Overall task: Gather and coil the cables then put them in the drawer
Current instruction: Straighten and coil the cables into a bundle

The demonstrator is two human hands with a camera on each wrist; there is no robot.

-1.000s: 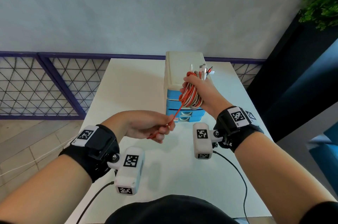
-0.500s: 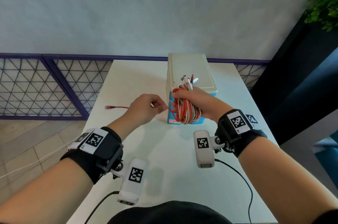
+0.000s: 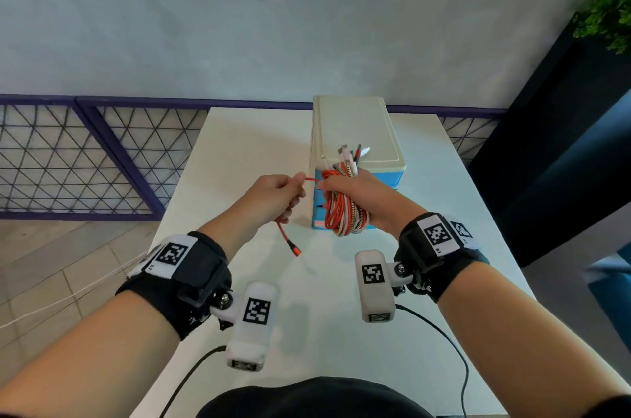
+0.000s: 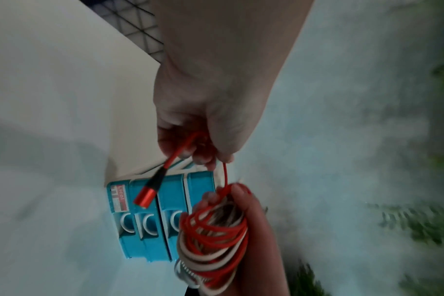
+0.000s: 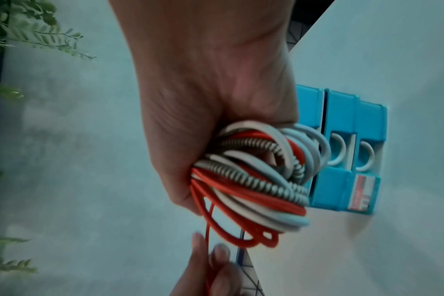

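Gripping coiled cable bundle [image 3: 345, 209] in right hand [image 3: 358, 199], fingers curled round; pinching red cable tail [image 3: 285, 233] in left hand [image 3: 276, 195], just left of the coil, plug end [image 3: 295, 250] dangling below. Standing directly behind both hands: drawer unit [image 3: 355, 130] on table [image 3: 239, 151], drawers seemingly not yet opened.

Left wrist: showing left fingers [image 4: 203, 158] closing on red cable tail [image 4: 224, 172], plug end [image 4: 146, 197] hanging free.

Right wrist: showing red, white and braided loops [image 5: 254, 180] packed tight in the fist.

Advising: feeding the last tail round evenly, keeping the loops clamped to avoid springing.
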